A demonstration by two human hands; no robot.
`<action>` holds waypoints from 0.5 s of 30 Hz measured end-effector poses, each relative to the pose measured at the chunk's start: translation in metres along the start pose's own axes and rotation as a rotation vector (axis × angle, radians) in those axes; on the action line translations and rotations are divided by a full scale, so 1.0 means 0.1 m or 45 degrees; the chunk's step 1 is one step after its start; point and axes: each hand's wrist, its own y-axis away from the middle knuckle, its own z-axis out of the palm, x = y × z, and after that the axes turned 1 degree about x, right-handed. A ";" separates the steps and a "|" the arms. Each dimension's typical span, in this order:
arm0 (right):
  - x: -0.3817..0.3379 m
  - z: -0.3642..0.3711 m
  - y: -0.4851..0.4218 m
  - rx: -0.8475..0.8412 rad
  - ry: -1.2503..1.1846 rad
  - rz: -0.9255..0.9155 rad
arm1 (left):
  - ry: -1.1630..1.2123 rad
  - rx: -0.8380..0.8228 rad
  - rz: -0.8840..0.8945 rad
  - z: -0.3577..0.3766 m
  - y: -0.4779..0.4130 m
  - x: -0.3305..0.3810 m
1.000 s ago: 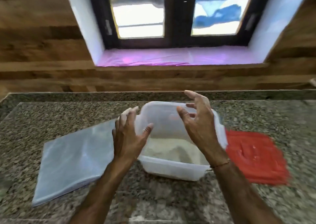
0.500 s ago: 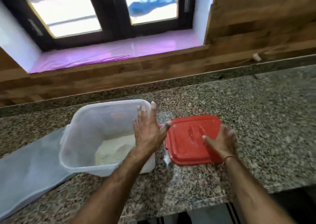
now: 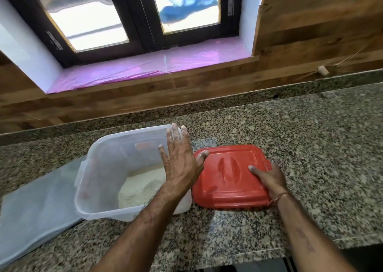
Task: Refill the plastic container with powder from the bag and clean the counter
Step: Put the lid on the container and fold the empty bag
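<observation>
Flatly spread, the left hand covers the container wall; the right hand pinches the red lid, fingers hidden.

Single view, from the camera worn on my head. It faces forward and down along my forearms onto the granite counter, near enough that my left hand, my right hand and the red lid fill mid-frame. The view is rolled: the window and counter edge slant across it.
</observation>
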 end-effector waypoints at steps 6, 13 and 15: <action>-0.01 -0.39 0.13 -0.083 -0.569 0.023 | 0.011 -0.054 0.003 -0.01 -0.01 -0.01; -0.56 -0.73 0.51 -0.199 -0.895 -0.126 | 0.288 -0.110 0.024 -0.14 -0.01 -0.08; -0.77 -0.72 0.74 -0.221 -0.912 -0.211 | 0.608 -0.080 -0.029 -0.28 -0.04 -0.16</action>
